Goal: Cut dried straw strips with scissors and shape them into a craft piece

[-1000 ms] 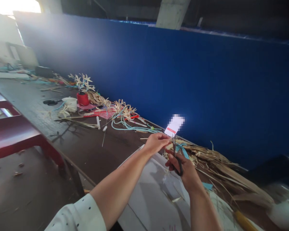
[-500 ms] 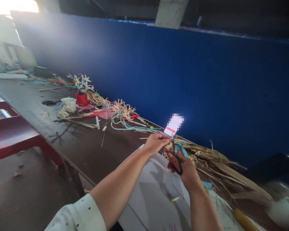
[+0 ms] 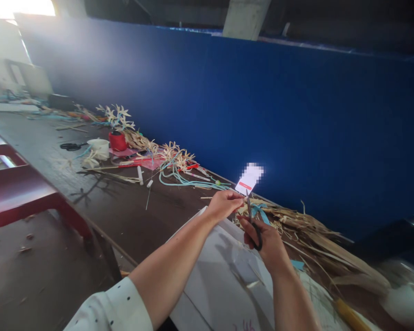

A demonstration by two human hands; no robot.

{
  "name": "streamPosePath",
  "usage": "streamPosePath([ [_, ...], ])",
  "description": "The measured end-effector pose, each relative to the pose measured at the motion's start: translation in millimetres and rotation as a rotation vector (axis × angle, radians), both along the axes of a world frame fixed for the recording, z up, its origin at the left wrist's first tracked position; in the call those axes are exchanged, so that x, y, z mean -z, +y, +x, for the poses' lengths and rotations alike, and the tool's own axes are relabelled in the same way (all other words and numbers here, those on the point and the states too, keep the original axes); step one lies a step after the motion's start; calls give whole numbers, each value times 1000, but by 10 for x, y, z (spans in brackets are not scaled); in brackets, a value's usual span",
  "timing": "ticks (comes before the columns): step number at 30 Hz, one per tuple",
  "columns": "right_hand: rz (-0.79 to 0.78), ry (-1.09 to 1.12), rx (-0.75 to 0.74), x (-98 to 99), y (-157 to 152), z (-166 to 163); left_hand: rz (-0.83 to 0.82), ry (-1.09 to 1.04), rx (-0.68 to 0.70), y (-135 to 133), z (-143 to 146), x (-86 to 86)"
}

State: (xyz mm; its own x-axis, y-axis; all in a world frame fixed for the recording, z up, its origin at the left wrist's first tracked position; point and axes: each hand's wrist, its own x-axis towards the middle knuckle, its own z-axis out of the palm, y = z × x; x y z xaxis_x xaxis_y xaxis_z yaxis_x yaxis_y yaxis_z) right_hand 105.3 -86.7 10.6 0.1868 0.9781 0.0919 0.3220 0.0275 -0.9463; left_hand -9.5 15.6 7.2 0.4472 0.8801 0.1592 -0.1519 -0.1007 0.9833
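Note:
My left hand (image 3: 225, 205) is closed in a pinch, its fingertips on a small pale piece too tiny to identify. Black-handled scissors (image 3: 257, 236) are in my right hand (image 3: 269, 244), fingers curled round the loops. The blades point up and away, right beside the left fingertips. Behind the hands a lit phone (image 3: 244, 184), partly pixelated, leans near the blue wall. Dried husk strips (image 3: 296, 218) and a light-blue ribbon (image 3: 260, 212) lie just right of the hands. Below my wrists are white sheets (image 3: 214, 271) with some pink writing.
Along the brown table (image 3: 131, 230) stand husk flowers (image 3: 119, 117), a red spool (image 3: 117, 141) and a white cup (image 3: 99, 148). Another pair of black scissors (image 3: 71, 146) and light-blue cords (image 3: 179, 184) lie there. A dark-red stool (image 3: 27, 193) is at left; the blue wall (image 3: 313, 128) borders the back.
The scissors and right hand have shifted very slightly, and the right fingers have curled a little differently around the handles. My left hand stays nearly still.

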Motion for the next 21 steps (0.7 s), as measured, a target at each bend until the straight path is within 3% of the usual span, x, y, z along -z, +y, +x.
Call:
streamPosePath([
  [5, 33, 105, 149, 118, 65, 57, 5, -1, -9, -8, 2, 15],
  [10, 250, 408, 340, 185, 126, 157, 6, 7, 31, -3, 66, 82],
  [13, 314, 539, 335, 176, 132, 176, 43, 57, 87, -48, 90, 104],
  [21, 292, 616, 300, 171, 129, 174, 161, 130, 253, -147, 105, 119],
])
